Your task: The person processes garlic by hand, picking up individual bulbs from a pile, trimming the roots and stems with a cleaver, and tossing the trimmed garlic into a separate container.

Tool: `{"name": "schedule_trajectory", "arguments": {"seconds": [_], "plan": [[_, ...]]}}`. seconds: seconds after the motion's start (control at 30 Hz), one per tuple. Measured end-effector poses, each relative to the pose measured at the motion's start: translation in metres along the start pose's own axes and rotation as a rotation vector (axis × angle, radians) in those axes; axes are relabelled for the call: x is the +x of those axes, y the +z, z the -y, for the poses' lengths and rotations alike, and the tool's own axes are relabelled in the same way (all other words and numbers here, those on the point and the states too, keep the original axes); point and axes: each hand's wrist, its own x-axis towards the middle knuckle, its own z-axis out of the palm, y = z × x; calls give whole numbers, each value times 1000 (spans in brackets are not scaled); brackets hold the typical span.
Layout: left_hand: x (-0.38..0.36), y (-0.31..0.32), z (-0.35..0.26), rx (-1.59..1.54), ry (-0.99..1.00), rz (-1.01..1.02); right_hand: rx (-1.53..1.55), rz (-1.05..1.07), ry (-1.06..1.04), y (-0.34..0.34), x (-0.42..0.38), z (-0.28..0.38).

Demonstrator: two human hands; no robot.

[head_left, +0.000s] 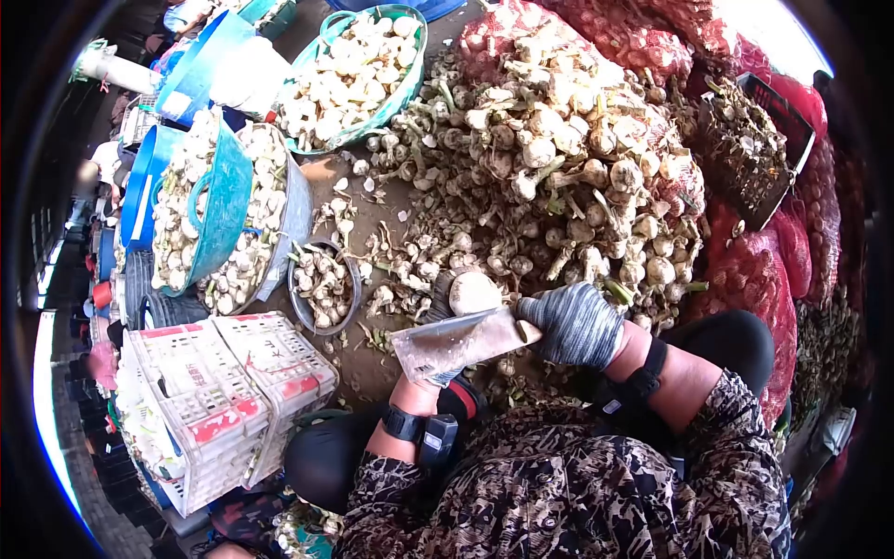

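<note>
A broad cleaver (456, 343) lies across the middle of the view, its handle end in my gloved right hand (575, 324), whose fingers are wrapped round it. My left hand (441, 307), also gloved, is mostly hidden behind the blade and holds a pale garlic bulb (474, 293) just above the blade's upper edge. Beyond both hands rises a big heap of garlic bulbs (568, 140) with stems and roots on them. Loose bulbs and trimmings lie on the ground around my left hand.
At the left stand a small round bowl of garlic (323, 286), a white and red crate (223, 391), a teal basket (220, 210) and a green basket (417, 70), both with garlic. Red mesh sacks (745, 298) and a dark crate (759, 149) are at the right.
</note>
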Motion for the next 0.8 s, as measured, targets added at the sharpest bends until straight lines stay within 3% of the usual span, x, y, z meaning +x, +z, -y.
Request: {"name": "schedule_trajectory", "arguments": {"seconds": [0.1,0.13,0.2,0.27,0.33,0.4,0.43,0.5,0.53,0.57,0.6,0.63,0.7,0.8], "plan": [[3,21,14,103,45,-31,-45,-4,1,6,-1,0],[4,32,19,226,106,-230,-48,8,26,9,-1,-3],[3,33,25,345,159,-435,-64,33,19,20,1,-19],[-5,23,30,1058,349,-339,-114,-11,101,21,1,-36],[-12,19,32,1769,536,-189,-14,-132,317,37,6,-74],[-14,41,42,2143,692,-105,-85,-73,394,30,5,-88],[-13,44,45,1926,648,-155,158,-175,367,33,4,-80],[-1,25,32,1991,740,-209,659,-197,361,53,13,-67],[8,17,29,2056,838,-171,966,-211,316,63,16,-59],[15,29,33,2161,814,-153,1179,-123,354,55,15,-47],[16,35,36,2488,913,-139,1382,-39,414,46,13,-35],[16,34,38,2427,998,-105,1307,-66,392,37,14,-30],[18,23,40,1961,975,-94,1254,-162,299,27,18,-23],[24,9,25,1008,516,-79,1164,-219,204,36,19,-29]]}}
